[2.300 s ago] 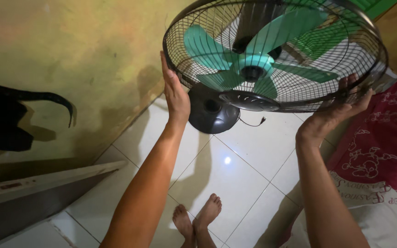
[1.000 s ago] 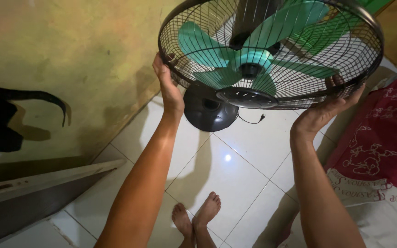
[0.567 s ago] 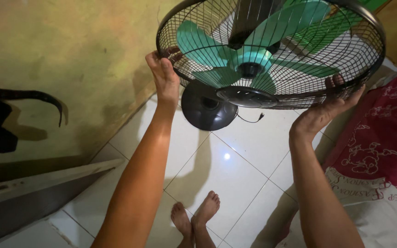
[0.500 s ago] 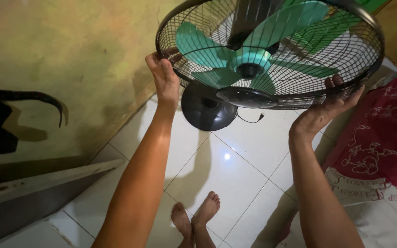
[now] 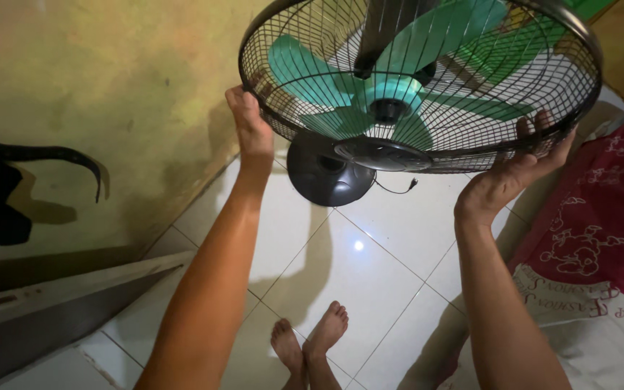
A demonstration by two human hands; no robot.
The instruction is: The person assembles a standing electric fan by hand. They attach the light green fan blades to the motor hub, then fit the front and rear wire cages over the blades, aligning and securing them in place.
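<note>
A stand fan with a black wire cage (image 5: 471,123) and teal blades (image 5: 305,68) fills the top of the view, tilted face-down toward me. My left hand (image 5: 248,126) grips the cage's left rim. On the right rim my right hand (image 5: 514,173) holds the cage, fingers curled against the wires. The fan's round black base (image 5: 326,173) shows below and behind the cage, and a short cord with a plug (image 5: 399,189) dangles from it.
White glossy floor tiles (image 5: 370,267) lie below, with my bare feet (image 5: 312,343) on them. A yellowish wall (image 5: 110,87) runs along the left, a dark cloth (image 5: 9,188) hanging on it. A slanted board (image 5: 59,303) sits lower left. Red and white patterned bedding (image 5: 601,238) lies at right.
My left hand slid up along the cage rim and closed on it. The fan rose slightly and shifted left. My right hand stayed on the right rim.
</note>
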